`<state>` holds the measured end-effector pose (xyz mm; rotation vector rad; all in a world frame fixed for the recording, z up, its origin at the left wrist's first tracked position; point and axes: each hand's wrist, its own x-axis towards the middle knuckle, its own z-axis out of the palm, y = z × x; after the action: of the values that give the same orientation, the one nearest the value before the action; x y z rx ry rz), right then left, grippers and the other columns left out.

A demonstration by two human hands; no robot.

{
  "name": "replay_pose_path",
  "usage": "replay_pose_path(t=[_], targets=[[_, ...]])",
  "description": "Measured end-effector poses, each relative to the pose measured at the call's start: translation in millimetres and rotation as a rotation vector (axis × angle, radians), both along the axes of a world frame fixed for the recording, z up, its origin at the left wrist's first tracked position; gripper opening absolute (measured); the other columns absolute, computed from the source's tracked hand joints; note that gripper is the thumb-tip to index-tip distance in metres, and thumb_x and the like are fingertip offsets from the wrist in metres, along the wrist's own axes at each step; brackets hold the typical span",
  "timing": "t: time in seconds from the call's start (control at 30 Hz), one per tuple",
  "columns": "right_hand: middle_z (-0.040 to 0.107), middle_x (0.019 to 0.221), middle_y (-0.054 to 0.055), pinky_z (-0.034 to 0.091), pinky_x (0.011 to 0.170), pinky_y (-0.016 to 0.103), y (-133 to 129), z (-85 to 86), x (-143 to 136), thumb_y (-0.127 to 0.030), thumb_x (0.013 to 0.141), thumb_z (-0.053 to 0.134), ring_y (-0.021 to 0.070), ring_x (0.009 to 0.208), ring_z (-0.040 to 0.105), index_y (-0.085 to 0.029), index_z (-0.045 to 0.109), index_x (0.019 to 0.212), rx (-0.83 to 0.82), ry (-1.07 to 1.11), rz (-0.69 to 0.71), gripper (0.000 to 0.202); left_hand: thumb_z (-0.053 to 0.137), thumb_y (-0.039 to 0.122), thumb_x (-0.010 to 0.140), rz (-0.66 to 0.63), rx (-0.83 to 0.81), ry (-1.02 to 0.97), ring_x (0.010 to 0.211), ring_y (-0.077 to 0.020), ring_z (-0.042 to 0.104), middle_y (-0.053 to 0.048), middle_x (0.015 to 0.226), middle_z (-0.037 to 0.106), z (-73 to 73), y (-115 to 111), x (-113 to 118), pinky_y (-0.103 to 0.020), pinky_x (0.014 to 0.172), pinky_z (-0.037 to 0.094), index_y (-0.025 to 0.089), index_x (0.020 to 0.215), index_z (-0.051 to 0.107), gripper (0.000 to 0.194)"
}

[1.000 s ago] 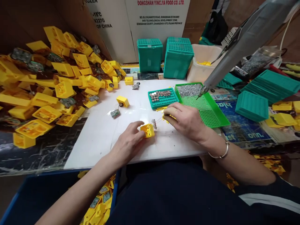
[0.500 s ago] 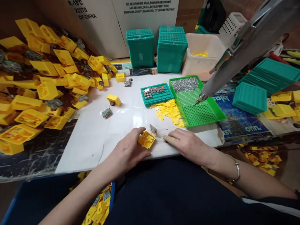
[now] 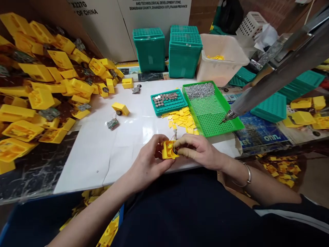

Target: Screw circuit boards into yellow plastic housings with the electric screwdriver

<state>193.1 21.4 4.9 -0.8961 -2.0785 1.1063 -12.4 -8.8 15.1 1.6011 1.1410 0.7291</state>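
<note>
My left hand [image 3: 151, 159] is closed around a small yellow plastic case [image 3: 168, 150], its open side facing up and toward the right. At the case's right edge, my right hand [image 3: 196, 149] pinches a small round black part [image 3: 175, 150], seemingly a wired speaker. Thin wires and a circuit board [image 3: 175, 133] stand up behind the case, the board seen nearly edge-on. Beyond my hands lie loose yellow flat covers [image 3: 182, 119]. Another yellow case [image 3: 120, 108] with a wired circuit board [image 3: 112, 124] rests on the white work sheet [image 3: 128, 137] to the left.
A teal tray [image 3: 169, 108] of button cells adjoins a green tray [image 3: 238, 125] of screws. An electric screwdriver [image 3: 238, 106] hangs over the green tray. Yellow cases [image 3: 38, 73] are heaped on the left. Teal tray stacks [image 3: 149, 51] and a white bin [image 3: 221, 68] stand behind.
The yellow case has been lifted and tilted, with my left hand now wrapped round it. My right hand has moved left, bringing the round black part from the sheet to the case.
</note>
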Motion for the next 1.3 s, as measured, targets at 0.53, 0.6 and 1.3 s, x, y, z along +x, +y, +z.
replay_pose_path(t=[0.53, 0.6, 1.3], targets=[[0.063, 0.091, 0.010, 0.049, 0.078, 0.033, -0.2, 30.2, -11.0, -0.011, 0.092, 0.044, 0.0192, 0.087, 0.056, -0.012, 0.066, 0.093, 0.509, -0.460, 0.184, 0.021, 0.074, 0.024, 0.076, 0.081, -0.289, -0.444, 0.083, -0.0139, 0.058, 0.000, 0.092, 0.061, -7.9, 6.8, 11.0, -0.025, 0.075, 0.048, 0.020, 0.104, 0.052, 0.037], [0.065, 0.093, 0.010, 0.050, 0.080, 0.033, -2.0, 27.4, -9.5, -0.007, 0.090, 0.044, 0.0186, 0.089, 0.057, -0.013, 0.065, 0.101, 0.474, -0.369, 0.190, 0.024, 0.075, 0.023, 0.075, 0.107, -0.314, -0.467, 0.081, -0.0140, 0.059, 0.000, 0.090, 0.062, -10.7, 6.4, 11.6, -0.026, 0.075, 0.051, 0.019, 0.101, 0.054, 0.033], [0.068, 0.106, 0.013, 0.055, 0.080, 0.029, 26.9, 23.4, 4.5, -0.013, 0.094, 0.042, 0.0159, 0.095, 0.064, -0.010, 0.059, 0.121, 0.571, -0.315, 0.350, 0.031, 0.066, 0.022, 0.081, -0.059, -0.580, -0.429, 0.068, -0.0138, 0.065, 0.001, 0.083, 0.061, 0.0, 5.3, -9.0, -0.029, 0.065, 0.057, 0.021, 0.106, 0.056, 0.027]])
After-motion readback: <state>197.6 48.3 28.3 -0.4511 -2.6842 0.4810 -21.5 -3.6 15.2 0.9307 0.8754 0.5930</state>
